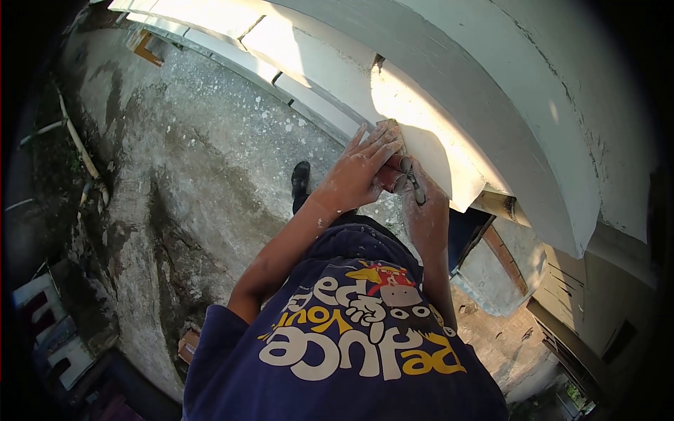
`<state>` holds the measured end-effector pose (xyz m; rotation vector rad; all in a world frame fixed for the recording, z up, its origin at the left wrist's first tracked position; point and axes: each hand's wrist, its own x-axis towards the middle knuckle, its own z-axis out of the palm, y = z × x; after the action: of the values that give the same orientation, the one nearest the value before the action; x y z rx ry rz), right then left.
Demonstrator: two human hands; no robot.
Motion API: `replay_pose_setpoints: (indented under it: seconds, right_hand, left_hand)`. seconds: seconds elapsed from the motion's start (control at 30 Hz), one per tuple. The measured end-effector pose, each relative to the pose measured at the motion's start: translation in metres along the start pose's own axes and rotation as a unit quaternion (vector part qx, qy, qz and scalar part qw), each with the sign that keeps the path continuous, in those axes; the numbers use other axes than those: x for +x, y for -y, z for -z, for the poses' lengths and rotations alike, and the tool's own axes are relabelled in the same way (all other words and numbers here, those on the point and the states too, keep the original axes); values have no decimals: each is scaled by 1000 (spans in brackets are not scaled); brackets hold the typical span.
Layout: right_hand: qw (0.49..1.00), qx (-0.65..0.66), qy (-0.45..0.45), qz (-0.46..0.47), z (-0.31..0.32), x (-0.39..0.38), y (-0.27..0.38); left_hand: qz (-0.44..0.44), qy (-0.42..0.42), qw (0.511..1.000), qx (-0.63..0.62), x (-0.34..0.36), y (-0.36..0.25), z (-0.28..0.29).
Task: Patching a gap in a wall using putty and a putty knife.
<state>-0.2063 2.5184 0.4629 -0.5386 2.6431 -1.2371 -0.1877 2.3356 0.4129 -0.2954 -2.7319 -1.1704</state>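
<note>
Speckled concrete floor (203, 161) at left, long white ledge (425, 137) at far right, left hand (365, 161) flat, fingers extended, right hand (428, 196) gripping curled reddish sheet (387, 177).

I watch through a wide fisheye on the person's head, facing steeply down over the dark blue shirt (393, 330), nearest at the lower edge, to the left hand (359, 170) and right hand (430, 198) mid-picture; the concrete floor (203, 140) lies farther below.
</note>
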Motion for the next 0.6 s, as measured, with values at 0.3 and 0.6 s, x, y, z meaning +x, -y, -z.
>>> replay_pose_setpoints:
  seconds: [0.3, 0.6]
  right_hand:
    - [993, 69, 7, -92, -8, -6, 17]
    - [986, 71, -18, -150, -31, -6, 36]
  left_hand:
    - [-35, 25, 999, -6, -1, 10, 12]
    - [-71, 73, 994, -34, 6, 30, 33]
